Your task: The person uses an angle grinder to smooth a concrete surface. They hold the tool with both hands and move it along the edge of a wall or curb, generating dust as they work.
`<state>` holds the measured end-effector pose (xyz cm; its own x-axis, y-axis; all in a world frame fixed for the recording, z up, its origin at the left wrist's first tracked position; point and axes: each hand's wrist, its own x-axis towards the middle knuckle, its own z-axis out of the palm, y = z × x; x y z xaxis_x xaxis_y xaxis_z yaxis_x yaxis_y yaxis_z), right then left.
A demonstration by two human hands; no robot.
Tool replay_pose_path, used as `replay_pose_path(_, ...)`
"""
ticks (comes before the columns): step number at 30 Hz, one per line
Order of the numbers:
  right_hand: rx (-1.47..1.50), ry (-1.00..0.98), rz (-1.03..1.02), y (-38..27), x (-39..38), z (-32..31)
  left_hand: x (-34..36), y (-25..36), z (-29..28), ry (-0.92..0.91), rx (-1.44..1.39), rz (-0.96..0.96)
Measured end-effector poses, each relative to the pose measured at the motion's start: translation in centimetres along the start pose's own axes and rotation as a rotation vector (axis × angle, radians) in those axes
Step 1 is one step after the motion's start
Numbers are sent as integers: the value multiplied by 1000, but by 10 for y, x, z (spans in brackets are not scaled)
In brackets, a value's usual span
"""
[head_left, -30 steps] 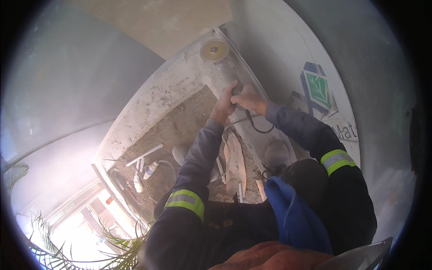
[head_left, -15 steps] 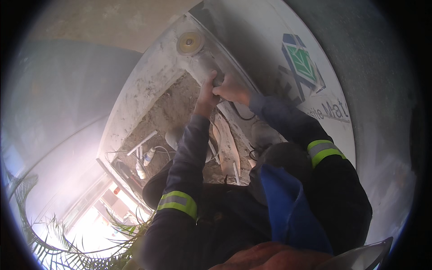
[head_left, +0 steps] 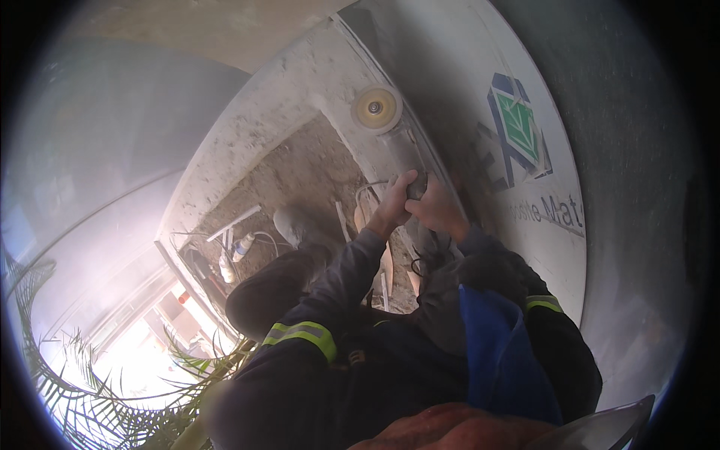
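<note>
Both my hands are wrapped round the body of an angle grinder [head_left: 406,152], which is coated in dust. Its round yellowish disc [head_left: 376,109] faces up and lies over the pale dusty ledge [head_left: 300,82], close to the upright panel on the right. My left hand [head_left: 393,204] grips the tool's rear end from the left. From the right, my right hand [head_left: 439,204] closes on the same end, thumbs close together. Whether the disc touches the ledge is hard to tell through the haze.
Inside the ledge lies a dirt-filled hollow [head_left: 296,169], where my shoe [head_left: 296,226] stands. Cable connectors [head_left: 243,246] and a thin pale strip [head_left: 241,219] lie at its left. A white panel [head_left: 551,135] with a green emblem rises at right. Palm fronds [head_left: 97,390] hang lower left.
The grinder and both hands have moved right and toward me along the ledge. My arms are drawn in closer, and the view has shifted somewhat.
</note>
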<state>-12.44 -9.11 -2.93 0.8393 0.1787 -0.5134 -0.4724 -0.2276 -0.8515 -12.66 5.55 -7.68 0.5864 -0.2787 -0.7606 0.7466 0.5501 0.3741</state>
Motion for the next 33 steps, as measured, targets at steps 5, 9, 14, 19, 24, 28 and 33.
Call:
replay_pose_path(5, 12, -30, 21, -31, 11, 7, 3, 23, -3, -10, 86, 87)
replay_pose_path(9, -138, 188, -22, -30, 47, 44, 32, 65, -22, -65, 27, -1)
replay_pose_path(14, 7, 16, 38, -40, 82, 45, 37, 102, -22, -53, 43, -22)
replay_pose_path(19, 88, -24, -124, -27, 69, 41, 16, 75, -24, -40, -86, 121)
replay_pose_path(24, 7, -74, -149, -65, 59, 21, 21, 32, -23, 30, 423, 424)
replay_pose_path(28, -132, -127, -167, -94, 61, 5, 43, 10, -14, 179, 622, 496)
replay_pose_path(33, -201, 11, -263, -96, 51, -3, 52, -1, -5, 209, 686, 481)
